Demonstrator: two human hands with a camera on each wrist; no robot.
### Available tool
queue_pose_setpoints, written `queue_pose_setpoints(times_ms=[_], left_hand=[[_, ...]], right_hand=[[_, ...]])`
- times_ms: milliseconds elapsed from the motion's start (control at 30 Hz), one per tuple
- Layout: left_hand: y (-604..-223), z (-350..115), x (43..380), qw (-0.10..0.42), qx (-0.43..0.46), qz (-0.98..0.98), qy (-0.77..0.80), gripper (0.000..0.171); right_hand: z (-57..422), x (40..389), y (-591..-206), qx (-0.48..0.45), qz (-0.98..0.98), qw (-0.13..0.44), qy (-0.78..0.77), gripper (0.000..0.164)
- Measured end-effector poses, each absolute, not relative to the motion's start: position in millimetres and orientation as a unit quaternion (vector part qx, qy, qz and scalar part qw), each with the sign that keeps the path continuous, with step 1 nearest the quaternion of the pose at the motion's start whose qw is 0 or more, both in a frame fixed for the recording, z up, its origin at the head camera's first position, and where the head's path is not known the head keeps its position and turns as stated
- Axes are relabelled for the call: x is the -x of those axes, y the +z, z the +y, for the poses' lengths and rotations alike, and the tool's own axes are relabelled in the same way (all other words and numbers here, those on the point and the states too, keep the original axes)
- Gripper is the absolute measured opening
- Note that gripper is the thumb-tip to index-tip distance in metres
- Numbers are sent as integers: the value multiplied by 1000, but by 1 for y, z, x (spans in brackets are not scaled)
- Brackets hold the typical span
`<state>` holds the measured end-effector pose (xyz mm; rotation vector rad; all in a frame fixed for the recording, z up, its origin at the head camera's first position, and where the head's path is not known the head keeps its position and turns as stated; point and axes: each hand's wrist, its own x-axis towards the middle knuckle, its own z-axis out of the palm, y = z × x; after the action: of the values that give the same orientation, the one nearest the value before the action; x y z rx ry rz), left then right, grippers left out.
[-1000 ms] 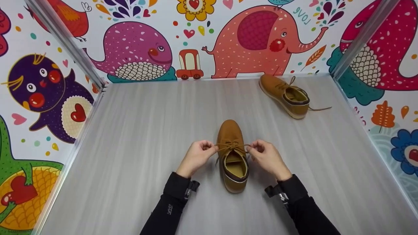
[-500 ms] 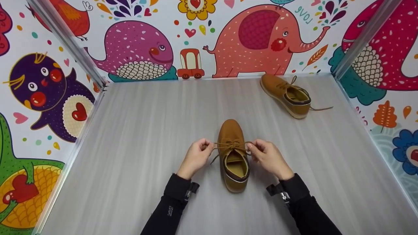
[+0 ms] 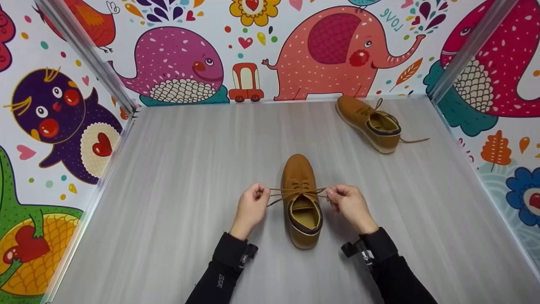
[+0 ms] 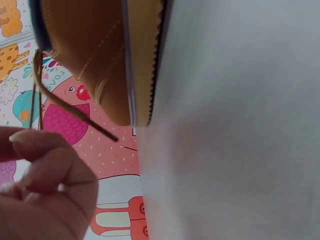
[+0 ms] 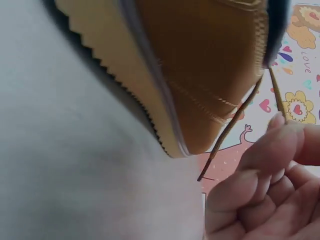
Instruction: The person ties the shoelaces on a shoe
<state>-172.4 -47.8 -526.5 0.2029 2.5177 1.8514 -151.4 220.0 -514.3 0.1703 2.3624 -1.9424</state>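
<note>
A tan lace-up shoe (image 3: pixel 298 169) stands upright on the floor between my hands, toe pointing away. To its left, my left hand (image 3: pixel 252 207) pinches part of the brown shoelace (image 3: pixel 277 189) and holds it taut. On the other side my right hand (image 3: pixel 352 207) pinches the lace too. The strands cross over the shoe's tongue opening. In the left wrist view a loose lace end (image 4: pixel 100 129) hangs free beside the shoe's side (image 4: pixel 95 50). A free lace end (image 5: pixel 215 152) also dangles near the curled fingers in the right wrist view. The knot is too small to make out.
A second tan shoe (image 3: pixel 363 120) lies near the back wall, its lace trailing right. Walls printed with cartoon animals (image 3: pixel 329 59) enclose the grey wood-look floor (image 3: pixel 190 160) at the back and both sides.
Both hands have drawn slightly apart, the left one a little further from the shoe. The lace strands look longer and straighter between them. Neither shoe has moved.
</note>
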Motion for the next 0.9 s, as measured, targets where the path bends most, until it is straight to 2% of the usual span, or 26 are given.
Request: queue_pose_setpoints(times_ms=[100,333,433,667,900], left_hand=[[-525,-46,176,15,-71,793,605,17],[-519,-44,186,99,-97,801,583,33],[-518,-44,189,101,-105,812,565,37],[-516,-45,188,34,-122,835,536,30],[-520,-47,178,-51,-122,847,516,34]], right_hand=[[222,151,-513,-40,781,28,-622,26],[222,152,-505,5,811,8,-585,34],[222,152,-504,21,821,9,-571,38],[223,151,-506,15,833,-13,-553,35],[221,149,-509,-8,834,-41,-550,30]])
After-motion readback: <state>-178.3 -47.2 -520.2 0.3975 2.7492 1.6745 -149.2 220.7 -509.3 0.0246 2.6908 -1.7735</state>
